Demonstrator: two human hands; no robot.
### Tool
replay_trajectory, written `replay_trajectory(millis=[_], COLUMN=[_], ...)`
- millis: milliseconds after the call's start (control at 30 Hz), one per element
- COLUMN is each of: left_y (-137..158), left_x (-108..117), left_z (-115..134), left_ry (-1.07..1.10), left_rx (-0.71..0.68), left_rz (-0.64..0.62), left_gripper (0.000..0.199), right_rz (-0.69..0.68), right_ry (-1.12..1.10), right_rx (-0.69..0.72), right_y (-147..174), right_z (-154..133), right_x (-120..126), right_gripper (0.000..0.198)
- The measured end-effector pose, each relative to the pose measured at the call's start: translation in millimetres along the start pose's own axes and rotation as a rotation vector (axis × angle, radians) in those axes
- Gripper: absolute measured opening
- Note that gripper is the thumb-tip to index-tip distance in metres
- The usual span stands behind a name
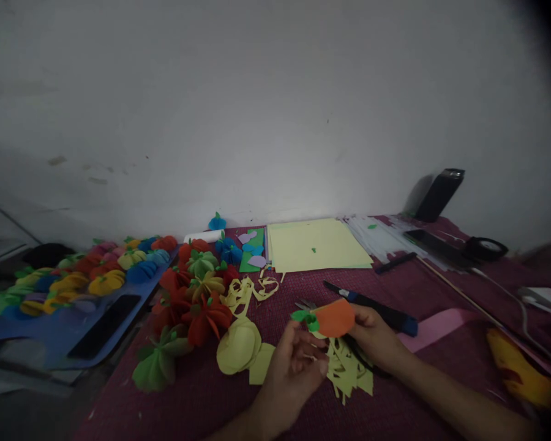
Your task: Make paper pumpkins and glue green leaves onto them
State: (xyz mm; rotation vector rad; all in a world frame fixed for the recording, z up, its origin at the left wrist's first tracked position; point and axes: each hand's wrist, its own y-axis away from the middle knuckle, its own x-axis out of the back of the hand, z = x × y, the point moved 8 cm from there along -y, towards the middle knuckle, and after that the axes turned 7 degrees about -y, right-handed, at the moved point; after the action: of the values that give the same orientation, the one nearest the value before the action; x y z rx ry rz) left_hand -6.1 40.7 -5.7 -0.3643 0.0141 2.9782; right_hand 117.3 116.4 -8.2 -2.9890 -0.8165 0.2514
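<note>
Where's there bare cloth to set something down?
Bare tablecloth shows at the near left, bordered by the green paper flower, yellow circles and left hand. A slim strip lies between the yellow sheets and blue-and-black tool. Crowded: the left, with paper flowers; beside the right hand, yellow scraps.

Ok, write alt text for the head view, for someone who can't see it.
A right hand holds an orange paper piece with green leaves at one end, the left hand close to the leaves, above a maroon cloth. Colourful paper ornaments crowd the left; pale yellow sheets lie at the back.
</note>
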Motion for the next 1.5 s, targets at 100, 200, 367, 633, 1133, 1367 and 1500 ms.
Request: replay_trajectory(millis=[100, 200, 367, 633, 1133, 1367, 1500], left_y=[-2.0, -3.0, -4.5, -3.9, -7.2, -4.2, -4.3], left_x=[8.9, 15.6, 14.5, 17.1, 11.7, 12.8, 15.7], left_z=[2.4, 2.5, -5.0, -13.9, -11.0, -15.6, -20.1], left_ry=[-0.117, -0.109, -0.085, 0.003, 0.14, 0.081, 0.04], left_rx=[0.002, 0.0, 0.062, 0.147, 0.2, 0.265, 0.277], left_rz=[0.113, 0.197, 0.205, 0.241, 0.156, 0.185, 0.206], left_gripper=[0.029, 0.043, 0.044, 0.03, 0.028, 0.029, 0.031], right_rz=[-0.041, -0.082, -0.028, 0.036, 0.008, -0.051, -0.056], right_ry=[-0.008, 0.019, 0.051, 0.086, 0.199, 0.199, 0.177], right_rx=[0.002, -0.004, -0.136, -0.144, 0.015, 0.018, 0.007], right_y=[0.7, 2.5, 6.7, 5.1, 4.3, 5.5, 5.8], right_z=[-1.5, -3.7, 9.5, 9.2, -13.5, -16.0, -9.2], right_x=[-6.2, -12.3, -11.1, -6.7, -8.6, -14.0, -13.0], right_gripper=[0.027, 0.024, 0.034, 0.036, 0.03, 0.033, 0.03])
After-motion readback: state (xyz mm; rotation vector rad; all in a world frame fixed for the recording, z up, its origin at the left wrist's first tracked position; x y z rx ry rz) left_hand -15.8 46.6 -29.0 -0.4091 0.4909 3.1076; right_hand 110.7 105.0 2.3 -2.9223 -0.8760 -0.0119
